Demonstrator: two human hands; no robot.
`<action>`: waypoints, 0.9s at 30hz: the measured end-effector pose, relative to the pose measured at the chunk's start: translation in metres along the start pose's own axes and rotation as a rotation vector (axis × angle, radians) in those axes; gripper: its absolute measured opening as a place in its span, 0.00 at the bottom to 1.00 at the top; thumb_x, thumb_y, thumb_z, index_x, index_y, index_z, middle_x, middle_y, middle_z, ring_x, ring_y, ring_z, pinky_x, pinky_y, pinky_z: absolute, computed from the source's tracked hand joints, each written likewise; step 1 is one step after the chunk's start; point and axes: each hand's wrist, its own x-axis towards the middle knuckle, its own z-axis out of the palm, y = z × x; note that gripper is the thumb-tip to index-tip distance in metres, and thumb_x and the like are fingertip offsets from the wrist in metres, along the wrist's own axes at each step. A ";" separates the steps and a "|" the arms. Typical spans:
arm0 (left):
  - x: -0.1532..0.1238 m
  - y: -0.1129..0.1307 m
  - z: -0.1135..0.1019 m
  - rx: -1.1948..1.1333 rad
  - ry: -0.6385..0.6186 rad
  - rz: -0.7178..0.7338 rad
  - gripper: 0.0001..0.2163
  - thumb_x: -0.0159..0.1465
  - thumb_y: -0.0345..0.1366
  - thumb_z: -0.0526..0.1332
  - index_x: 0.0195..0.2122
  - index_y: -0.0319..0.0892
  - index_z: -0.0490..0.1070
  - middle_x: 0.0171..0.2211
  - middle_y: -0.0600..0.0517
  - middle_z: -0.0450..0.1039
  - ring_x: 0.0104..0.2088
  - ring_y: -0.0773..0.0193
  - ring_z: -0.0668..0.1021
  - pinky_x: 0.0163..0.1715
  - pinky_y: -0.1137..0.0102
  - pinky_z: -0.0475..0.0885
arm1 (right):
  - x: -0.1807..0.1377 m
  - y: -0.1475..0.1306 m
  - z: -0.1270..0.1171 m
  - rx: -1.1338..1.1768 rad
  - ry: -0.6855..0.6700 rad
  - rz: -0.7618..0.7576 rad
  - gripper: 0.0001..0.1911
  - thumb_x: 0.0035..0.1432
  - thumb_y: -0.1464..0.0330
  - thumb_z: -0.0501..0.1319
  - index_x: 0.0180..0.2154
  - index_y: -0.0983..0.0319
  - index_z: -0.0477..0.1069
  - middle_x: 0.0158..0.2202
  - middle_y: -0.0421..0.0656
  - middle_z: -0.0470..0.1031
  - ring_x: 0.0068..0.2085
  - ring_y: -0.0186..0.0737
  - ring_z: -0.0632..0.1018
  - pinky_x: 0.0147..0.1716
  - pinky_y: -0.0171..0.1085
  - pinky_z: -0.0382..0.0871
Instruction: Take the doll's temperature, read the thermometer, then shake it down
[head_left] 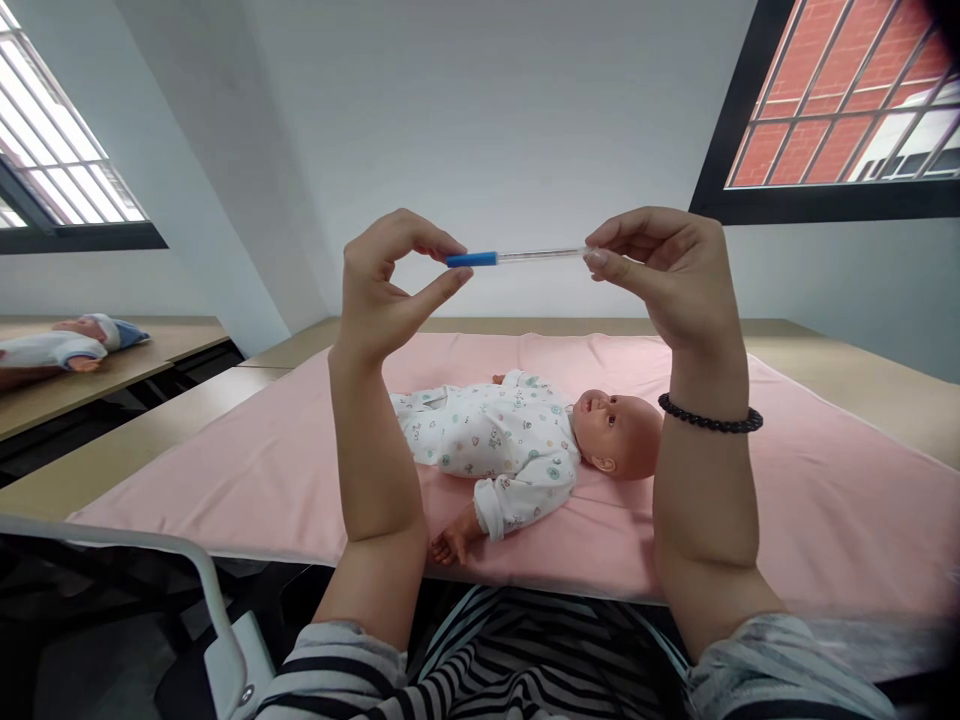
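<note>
Pinching a thermometer at both ends, above a doll

Closest to the eye lay a shirt striped in black and grey, with sleeves around the upper arms. At the left, beside one sleeve, a pale rail curved downward. Both forearms rose in front of the table, and a black beaded bracelet circled the right one.

The hands were raised well apart, linked only by the thermometer, which lay almost level in the air between them. The left hand had its thumb and fingertips closed on the blue end; the right hand nipped the clear end between thumb and fingers.

Below and beyond, the doll lay on its back on a pink cloth spread over the table. Its head pointed right, and its white suit bore small prints. One of its arms stretched toward the near edge, its hand beside the left forearm.

Farther off at the left, a second doll in a blue and white cap lay on another table. Behind everything stood a pale wall with a barred window at the left and another at the right, red brick showing through the latter.
</note>
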 end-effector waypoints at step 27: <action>0.000 0.010 0.009 -0.060 -0.012 -0.148 0.24 0.73 0.60 0.61 0.26 0.50 0.75 0.25 0.53 0.76 0.28 0.61 0.79 0.31 0.61 0.73 | 0.000 -0.008 0.012 -0.130 0.036 -0.100 0.29 0.70 0.44 0.68 0.27 0.58 0.72 0.26 0.42 0.71 0.31 0.39 0.73 0.31 0.40 0.71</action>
